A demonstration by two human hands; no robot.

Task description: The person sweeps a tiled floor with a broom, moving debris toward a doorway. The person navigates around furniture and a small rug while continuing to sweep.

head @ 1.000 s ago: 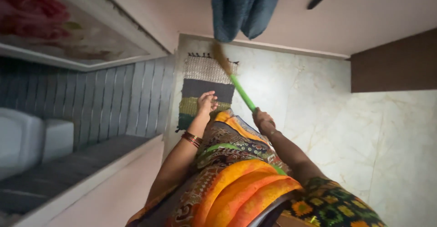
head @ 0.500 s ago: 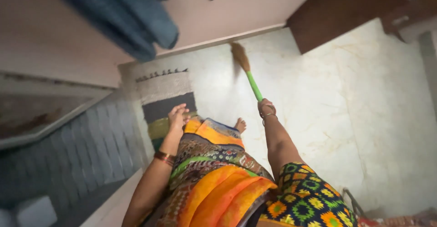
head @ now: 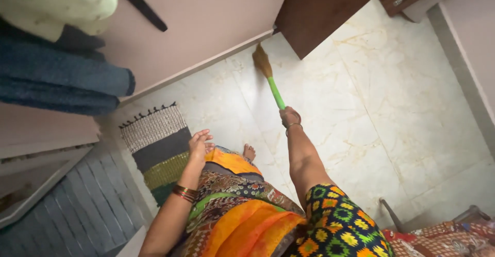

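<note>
Your right hand [head: 290, 117] is fisted around the green-handled broom [head: 269, 76], bristles down on the marble floor [head: 392, 112] at the wall base beside the dark wooden cabinet [head: 319, 9]; your left hand [head: 198, 143] hangs free, fingers loosely spread. Risks: the brush jamming in that corner, or your bare foot [head: 249, 152] catching the striped fringed rug [head: 157, 151] on slick tile.

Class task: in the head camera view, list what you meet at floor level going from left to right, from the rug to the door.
Striped rug → left hand → bare foot → right hand gripping the green-handled broom → brown wooden door.
</note>
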